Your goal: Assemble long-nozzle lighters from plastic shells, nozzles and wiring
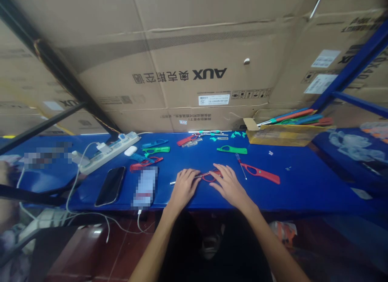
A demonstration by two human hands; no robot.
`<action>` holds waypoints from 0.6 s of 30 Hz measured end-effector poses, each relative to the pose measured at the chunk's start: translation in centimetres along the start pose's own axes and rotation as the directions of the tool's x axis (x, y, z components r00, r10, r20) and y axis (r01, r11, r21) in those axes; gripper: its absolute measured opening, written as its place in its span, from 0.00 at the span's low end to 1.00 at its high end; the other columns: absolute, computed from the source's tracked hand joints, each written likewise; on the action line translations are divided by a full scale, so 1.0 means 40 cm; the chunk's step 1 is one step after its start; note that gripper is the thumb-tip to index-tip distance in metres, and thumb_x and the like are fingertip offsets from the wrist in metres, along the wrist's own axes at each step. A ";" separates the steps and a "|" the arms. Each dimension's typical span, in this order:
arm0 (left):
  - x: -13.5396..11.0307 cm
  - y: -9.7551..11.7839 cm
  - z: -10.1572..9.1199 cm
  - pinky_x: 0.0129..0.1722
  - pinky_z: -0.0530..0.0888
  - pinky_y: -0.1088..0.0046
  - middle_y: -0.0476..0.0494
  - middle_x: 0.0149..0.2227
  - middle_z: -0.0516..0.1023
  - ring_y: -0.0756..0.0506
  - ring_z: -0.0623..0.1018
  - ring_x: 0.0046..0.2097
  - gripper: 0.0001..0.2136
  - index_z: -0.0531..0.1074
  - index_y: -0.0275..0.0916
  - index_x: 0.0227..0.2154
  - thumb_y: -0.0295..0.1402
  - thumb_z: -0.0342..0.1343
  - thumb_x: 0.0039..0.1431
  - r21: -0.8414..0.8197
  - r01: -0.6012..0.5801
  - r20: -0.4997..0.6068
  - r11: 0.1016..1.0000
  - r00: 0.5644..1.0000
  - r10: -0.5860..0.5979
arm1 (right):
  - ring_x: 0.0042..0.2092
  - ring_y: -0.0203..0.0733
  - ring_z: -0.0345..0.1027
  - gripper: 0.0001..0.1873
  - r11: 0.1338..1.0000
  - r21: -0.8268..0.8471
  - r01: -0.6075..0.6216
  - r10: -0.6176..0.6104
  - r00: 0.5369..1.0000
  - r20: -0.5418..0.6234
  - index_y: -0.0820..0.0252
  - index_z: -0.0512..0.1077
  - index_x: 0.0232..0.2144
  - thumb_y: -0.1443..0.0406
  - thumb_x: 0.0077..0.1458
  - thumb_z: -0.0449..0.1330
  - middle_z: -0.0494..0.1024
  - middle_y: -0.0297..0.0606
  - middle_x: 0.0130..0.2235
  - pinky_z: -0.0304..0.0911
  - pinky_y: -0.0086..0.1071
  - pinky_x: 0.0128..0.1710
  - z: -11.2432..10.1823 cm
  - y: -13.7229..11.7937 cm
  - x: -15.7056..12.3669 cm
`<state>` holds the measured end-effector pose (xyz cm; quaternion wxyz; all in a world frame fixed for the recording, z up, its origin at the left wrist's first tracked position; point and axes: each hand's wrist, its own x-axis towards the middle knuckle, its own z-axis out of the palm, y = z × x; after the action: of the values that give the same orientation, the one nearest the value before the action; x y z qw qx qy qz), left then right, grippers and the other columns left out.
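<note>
Between my hands, low over the blue table, is a red long-nosed lighter casing (208, 177) with a loop-shaped opening. My left hand (185, 184) closes its fingers on the thin nozzle end of it. A short dark-and-white tip (172, 183) sticks out on that hand's left; its kind is unclear. With bent fingers, my right hand (228, 184) grips the casing's right part and hides much of it. To the right lie a small screwdriver (241, 165) with a clear handle and another red casing (261, 173). A green casing (232, 149) lies behind.
At the back right, a cardboard box (279, 135) holds several coloured lighters. More casings (156, 150) and small green parts (236, 134) are spread behind my hands. Leftward are two phones (110, 186), a white case (130, 151), a power strip (110, 150) and cables. Blue frame posts flank the table.
</note>
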<state>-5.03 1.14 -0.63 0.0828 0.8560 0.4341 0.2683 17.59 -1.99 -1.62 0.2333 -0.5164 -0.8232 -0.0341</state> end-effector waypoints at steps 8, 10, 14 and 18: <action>0.114 0.006 -0.012 0.51 0.70 0.62 0.42 0.50 0.78 0.42 0.74 0.52 0.10 0.72 0.41 0.49 0.36 0.48 0.72 0.017 0.051 -0.071 0.999 0.996 -0.050 | 0.64 0.53 0.62 0.16 0.998 0.066 -0.017 0.027 0.989 -0.145 0.56 0.74 0.53 0.59 0.69 0.54 0.71 0.49 0.62 0.57 0.57 0.65 -0.011 -0.001 0.001; 0.211 0.004 -0.001 0.51 0.70 0.62 0.40 0.52 0.76 0.41 0.73 0.53 0.11 0.72 0.40 0.50 0.34 0.49 0.72 0.135 0.033 0.021 0.990 0.999 -0.036 | 0.63 0.53 0.63 0.15 0.996 0.081 -0.037 0.052 0.979 -0.198 0.58 0.73 0.53 0.61 0.69 0.53 0.71 0.50 0.61 0.57 0.56 0.64 -0.014 0.001 0.002; 0.397 0.002 0.054 0.57 0.66 0.57 0.30 0.56 0.72 0.34 0.67 0.60 0.13 0.74 0.32 0.49 0.22 0.55 0.62 0.272 0.009 0.130 0.962 0.990 -0.047 | 0.62 0.53 0.63 0.15 0.983 0.158 -0.095 0.135 0.954 -0.268 0.59 0.72 0.53 0.62 0.69 0.53 0.71 0.50 0.60 0.61 0.53 0.62 -0.018 0.008 0.001; 0.488 0.017 0.116 0.57 0.66 0.54 0.28 0.54 0.73 0.32 0.67 0.60 0.12 0.75 0.32 0.48 0.23 0.56 0.62 0.297 0.002 0.148 0.955 0.988 -0.048 | 0.62 0.52 0.63 0.15 0.964 0.223 -0.146 0.210 0.931 -0.299 0.57 0.72 0.53 0.62 0.69 0.53 0.71 0.49 0.60 0.62 0.53 0.61 -0.018 0.015 -0.004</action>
<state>7.27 16.51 3.26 -0.0097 0.8712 0.4726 0.1327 18.42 -2.05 -1.17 0.4159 -0.5511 -0.7232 -0.0143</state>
